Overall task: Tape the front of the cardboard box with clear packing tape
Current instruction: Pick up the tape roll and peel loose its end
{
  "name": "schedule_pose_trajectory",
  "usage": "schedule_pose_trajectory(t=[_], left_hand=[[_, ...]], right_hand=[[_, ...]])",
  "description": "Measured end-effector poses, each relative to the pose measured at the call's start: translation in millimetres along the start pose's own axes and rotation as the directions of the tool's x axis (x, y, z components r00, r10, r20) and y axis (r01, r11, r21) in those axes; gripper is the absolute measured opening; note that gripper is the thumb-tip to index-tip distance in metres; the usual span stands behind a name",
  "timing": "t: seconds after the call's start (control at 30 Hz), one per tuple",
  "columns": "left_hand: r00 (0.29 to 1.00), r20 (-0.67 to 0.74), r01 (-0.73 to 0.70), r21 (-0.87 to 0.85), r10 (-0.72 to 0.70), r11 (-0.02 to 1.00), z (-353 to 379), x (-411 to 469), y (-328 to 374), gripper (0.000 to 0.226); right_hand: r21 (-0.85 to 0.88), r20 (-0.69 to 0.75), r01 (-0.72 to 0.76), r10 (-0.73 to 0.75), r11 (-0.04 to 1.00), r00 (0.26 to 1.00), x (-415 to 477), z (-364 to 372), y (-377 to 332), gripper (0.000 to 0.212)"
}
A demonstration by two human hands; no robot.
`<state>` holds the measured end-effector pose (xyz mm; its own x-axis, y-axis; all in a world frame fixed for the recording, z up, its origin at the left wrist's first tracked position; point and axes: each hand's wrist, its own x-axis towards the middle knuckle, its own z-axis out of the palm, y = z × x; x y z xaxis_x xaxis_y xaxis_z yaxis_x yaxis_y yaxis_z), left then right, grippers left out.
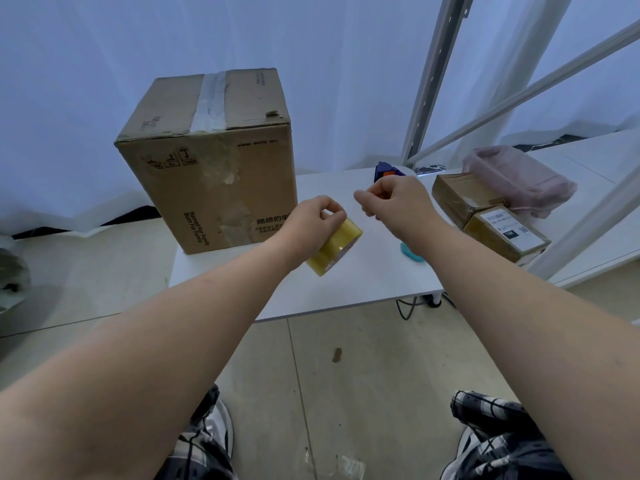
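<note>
A tall cardboard box (214, 161) stands upright on the left part of the low white table (363, 282), with old tape across its top and torn patches on its front face. My left hand (313, 220) grips a yellowish roll of clear packing tape (334, 247) just right of the box's lower front corner. My right hand (394, 200) is a short way to the right of the roll, fingers pinched together. Whether a tape end is between them I cannot tell.
Two small taped parcels (485, 213) and a pink bag (519, 178) lie on the table's right side. A blue object (386, 171) sits behind my right hand, a teal item (412, 254) under my wrist. White metal frame bars (436, 77) rise at the right; curtains hang behind.
</note>
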<state>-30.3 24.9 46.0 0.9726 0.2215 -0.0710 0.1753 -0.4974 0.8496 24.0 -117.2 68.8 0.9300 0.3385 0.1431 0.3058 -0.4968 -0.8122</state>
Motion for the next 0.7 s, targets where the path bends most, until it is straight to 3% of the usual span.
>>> schedule_pose_trajectory(t=[0.2,0.3,0.47,0.7], left_hand=[[1.0,-0.014,-0.009,0.042,0.01,0.999,5.6,3.6,0.1,0.015],[1.0,0.001,0.002,0.074,-0.002,0.997,7.3,3.2,-0.7,0.015],[0.999,0.039,0.017,0.058,-0.019,0.998,11.1,1.0,-0.9,0.018],[0.999,0.035,0.023,0.034,-0.024,0.999,7.3,1.1,-6.8,0.013]], right_hand=[[-0.031,-0.033,0.013,-0.014,0.999,0.999,2.6,-2.1,3.6,0.015],[0.019,-0.005,0.013,-0.013,1.0,1.0,0.1,-7.1,4.5,0.033],[-0.083,0.143,0.196,-0.183,0.977,0.973,-3.9,-11.9,6.8,0.025],[-0.175,0.262,0.191,-0.141,0.966,0.955,-2.9,-13.1,12.3,0.021]])
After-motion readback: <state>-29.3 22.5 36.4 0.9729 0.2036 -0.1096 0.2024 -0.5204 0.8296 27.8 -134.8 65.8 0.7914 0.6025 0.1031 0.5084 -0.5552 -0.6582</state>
